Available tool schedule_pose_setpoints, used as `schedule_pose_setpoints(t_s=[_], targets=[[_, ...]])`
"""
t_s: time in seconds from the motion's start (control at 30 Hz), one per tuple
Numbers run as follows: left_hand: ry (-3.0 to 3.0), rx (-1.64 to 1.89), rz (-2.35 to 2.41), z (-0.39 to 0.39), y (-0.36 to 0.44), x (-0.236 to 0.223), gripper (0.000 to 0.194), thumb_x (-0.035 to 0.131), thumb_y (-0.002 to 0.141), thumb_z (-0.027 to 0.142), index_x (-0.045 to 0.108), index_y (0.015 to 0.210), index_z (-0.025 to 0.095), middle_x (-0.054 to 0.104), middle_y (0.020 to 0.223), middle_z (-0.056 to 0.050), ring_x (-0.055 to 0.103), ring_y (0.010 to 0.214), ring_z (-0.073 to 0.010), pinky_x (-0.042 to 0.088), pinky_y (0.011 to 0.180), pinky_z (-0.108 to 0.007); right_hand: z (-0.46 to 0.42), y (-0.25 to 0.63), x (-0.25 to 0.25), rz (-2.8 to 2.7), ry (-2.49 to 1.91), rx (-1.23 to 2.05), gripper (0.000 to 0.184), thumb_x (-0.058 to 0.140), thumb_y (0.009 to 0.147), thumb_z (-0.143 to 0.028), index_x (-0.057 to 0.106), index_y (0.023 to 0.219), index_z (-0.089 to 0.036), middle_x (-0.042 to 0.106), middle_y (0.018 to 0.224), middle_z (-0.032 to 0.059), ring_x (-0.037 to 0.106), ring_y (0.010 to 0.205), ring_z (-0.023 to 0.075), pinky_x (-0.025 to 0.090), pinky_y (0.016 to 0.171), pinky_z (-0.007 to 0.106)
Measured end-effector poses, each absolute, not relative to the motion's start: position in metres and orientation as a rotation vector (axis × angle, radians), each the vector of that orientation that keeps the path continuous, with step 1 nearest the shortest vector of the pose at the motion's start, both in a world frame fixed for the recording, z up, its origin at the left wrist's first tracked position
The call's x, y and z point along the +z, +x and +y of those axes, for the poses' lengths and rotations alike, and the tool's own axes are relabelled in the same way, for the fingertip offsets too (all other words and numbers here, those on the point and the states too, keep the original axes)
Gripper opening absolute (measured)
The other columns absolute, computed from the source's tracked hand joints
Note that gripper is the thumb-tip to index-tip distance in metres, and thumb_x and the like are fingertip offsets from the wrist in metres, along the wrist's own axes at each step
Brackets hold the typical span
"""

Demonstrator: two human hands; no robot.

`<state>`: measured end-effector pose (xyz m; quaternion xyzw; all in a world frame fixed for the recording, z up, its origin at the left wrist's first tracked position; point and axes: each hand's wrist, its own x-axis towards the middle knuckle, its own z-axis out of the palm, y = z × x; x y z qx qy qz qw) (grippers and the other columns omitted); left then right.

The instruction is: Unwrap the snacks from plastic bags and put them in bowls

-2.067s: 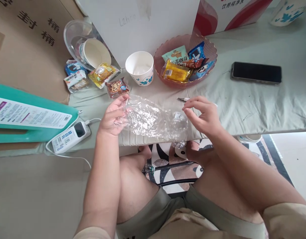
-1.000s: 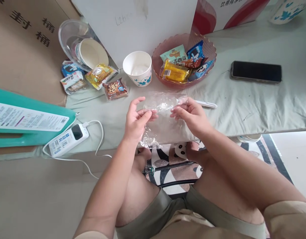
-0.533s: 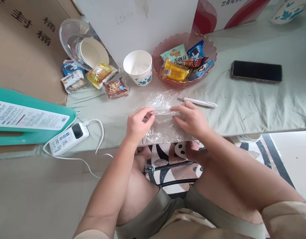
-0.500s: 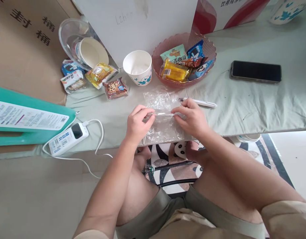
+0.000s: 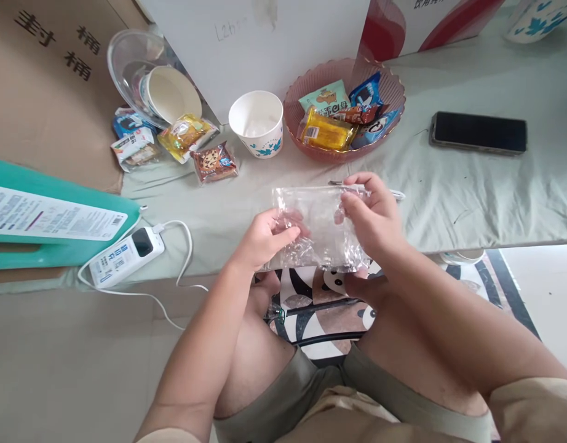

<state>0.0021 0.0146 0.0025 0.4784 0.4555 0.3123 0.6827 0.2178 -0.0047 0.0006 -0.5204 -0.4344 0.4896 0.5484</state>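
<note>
A clear, crinkled plastic bag (image 5: 323,221) hangs between my two hands, above the table's front edge. My left hand (image 5: 269,237) pinches its left side, thumb in front and fingers showing through the film. On the upper right side, my right hand (image 5: 373,212) grips it between thumb and fingers. Partly hidden behind that hand is a white pen (image 5: 397,195). Beyond the bag stand a white paper cup (image 5: 256,126) with blue leaves and a pink ribbed bowl (image 5: 296,98) holding several wrapped snacks.
Wrapped snacks, including a brown cookie packet (image 5: 214,163), lie left of the cup near a tipped clear bowl (image 5: 120,67). A white power bank (image 5: 126,258) with a cable sits by a green jug (image 5: 57,212). A black phone (image 5: 478,132) lies to the right.
Both hands have changed their hold, and the plastic bag, folded at its middle before, is now lifted and spread out. My right hand has moved right and my left slightly down.
</note>
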Motion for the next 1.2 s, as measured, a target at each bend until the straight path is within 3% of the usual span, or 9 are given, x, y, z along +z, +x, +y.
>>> schedule_pose_setpoints(t_s=[0.17, 0.37, 0.57, 0.67, 0.77, 0.87, 0.97, 1.03, 1.2], targets=[[0.851, 0.823, 1.061, 0.022, 0.005, 0.004, 0.032, 0.084, 0.067, 0.034, 0.067, 0.089, 0.018, 0.077, 0.082, -0.005, 0.075, 0.074, -0.0194, 0.059, 0.067, -0.029, 0.002, 0.224, -0.006, -0.947, -1.137, 1.493, 0.039, 0.080, 0.076, -0.047, 0.062, 0.103, -0.024, 0.067, 0.089, 0.0008, 0.066, 0.084, 0.0174, 0.054, 0.078, 0.034], [0.895, 0.656, 1.156, 0.026, 0.003, 0.002, 0.034, 0.084, 0.070, 0.034, 0.066, 0.094, 0.018, 0.073, 0.072, -0.002, 0.069, 0.058, -0.0156, 0.053, 0.051, -0.024, -0.001, 0.223, -0.007, -1.064, -1.256, 1.644, 0.023, 0.076, 0.079, -0.040, 0.064, 0.082, -0.021, 0.066, 0.073, 0.0017, 0.059, 0.063, 0.0142, 0.048, 0.058, 0.029], [0.875, 0.700, 1.074, 0.031, -0.002, 0.007, 0.039, 0.083, 0.069, 0.034, 0.065, 0.102, 0.024, 0.057, 0.051, 0.009, 0.054, 0.040, -0.0095, 0.037, 0.036, -0.017, 0.002, 0.221, -0.011, -0.939, -1.142, 1.630, 0.031, 0.078, 0.078, -0.039, 0.058, 0.100, -0.028, 0.051, 0.057, -0.0084, 0.047, 0.044, 0.0109, 0.038, 0.042, 0.026], [0.786, 0.771, 1.020, 0.034, -0.003, 0.012, 0.029, 0.083, 0.062, 0.028, 0.064, 0.084, 0.024, 0.048, 0.047, 0.010, 0.048, 0.038, -0.0075, 0.037, 0.035, -0.016, 0.002, 0.223, -0.008, -0.867, -1.028, 1.649, 0.031, 0.074, 0.079, -0.042, 0.059, 0.102, -0.029, 0.051, 0.060, -0.0076, 0.050, 0.048, 0.0117, 0.040, 0.045, 0.027], [0.789, 0.796, 0.963, 0.036, -0.004, 0.012, 0.018, 0.077, 0.061, 0.031, 0.063, 0.066, 0.020, 0.055, 0.055, 0.004, 0.052, 0.045, -0.0085, 0.047, 0.041, -0.021, 0.003, 0.225, -0.005, -0.879, -0.978, 1.678, 0.025, 0.068, 0.079, -0.047, 0.060, 0.085, -0.025, 0.056, 0.067, -0.0014, 0.056, 0.056, 0.0148, 0.049, 0.054, 0.033], [0.850, 0.780, 0.913, 0.038, -0.006, 0.007, 0.025, 0.069, 0.066, 0.042, 0.067, 0.065, 0.017, 0.061, 0.066, -0.003, 0.057, 0.055, -0.0121, 0.051, 0.048, -0.026, 0.003, 0.225, -0.004, -0.931, -1.100, 1.605, 0.034, 0.060, 0.083, -0.056, 0.059, 0.076, -0.022, 0.056, 0.069, 0.0019, 0.052, 0.057, 0.0143, 0.045, 0.053, 0.032], [1.008, 0.836, 0.995, 0.038, -0.005, -0.003, 0.014, 0.074, 0.063, 0.028, 0.066, 0.069, 0.018, 0.060, 0.072, 0.000, 0.053, 0.057, -0.0088, 0.046, 0.052, -0.024, 0.004, 0.222, -0.008, -0.935, -1.264, 1.523, 0.033, 0.075, 0.075, -0.046, 0.059, 0.094, -0.024, 0.057, 0.070, -0.0025, 0.050, 0.058, 0.0128, 0.041, 0.054, 0.029], [1.111, 0.885, 1.078, 0.039, -0.003, -0.010, 0.017, 0.072, 0.061, 0.016, 0.065, 0.076, 0.019, 0.059, 0.076, 0.002, 0.053, 0.058, -0.0079, 0.045, 0.056, -0.023, 0.005, 0.219, -0.011, -0.882, -1.264, 1.539, 0.051, 0.084, 0.064, -0.035, 0.056, 0.105, -0.026, 0.060, 0.074, -0.0045, 0.053, 0.062, 0.0134, 0.042, 0.059, 0.028], [1.433, 1.251, 1.430, 0.042, -0.005, -0.020, 0.026, 0.068, 0.066, 0.007, 0.067, 0.088, 0.022, 0.062, 0.091, 0.000, 0.060, 0.086, -0.0145, 0.048, 0.082, -0.028, 0.006, 0.215, -0.017, -0.906, -1.225, 1.409, 0.026, 0.074, 0.072, -0.036, 0.053, 0.075, -0.022, 0.056, 0.073, -0.0036, 0.051, 0.070, 0.0123, 0.043, 0.071, 0.030]])
